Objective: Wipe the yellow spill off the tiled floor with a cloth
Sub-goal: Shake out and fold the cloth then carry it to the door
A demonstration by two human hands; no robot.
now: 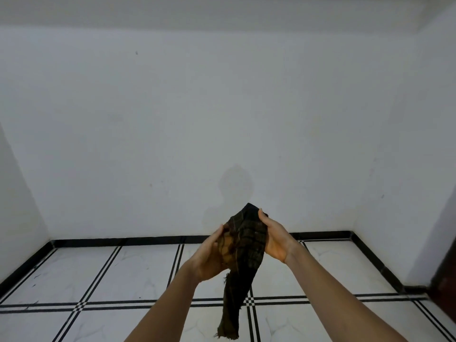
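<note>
While both arms extend above the white, black-lined tiled floor, our left hand and right hand each close their grip on the dark checked woven cloth.

Both hands hold a dark checked cloth up in the air, in front of the white wall. The left hand cups the cloth from the left side, and the right hand grips it from the right, near its top. Below the hands, the frayed end of the cloth hangs down over the white tiled floor with black lines.
</note>
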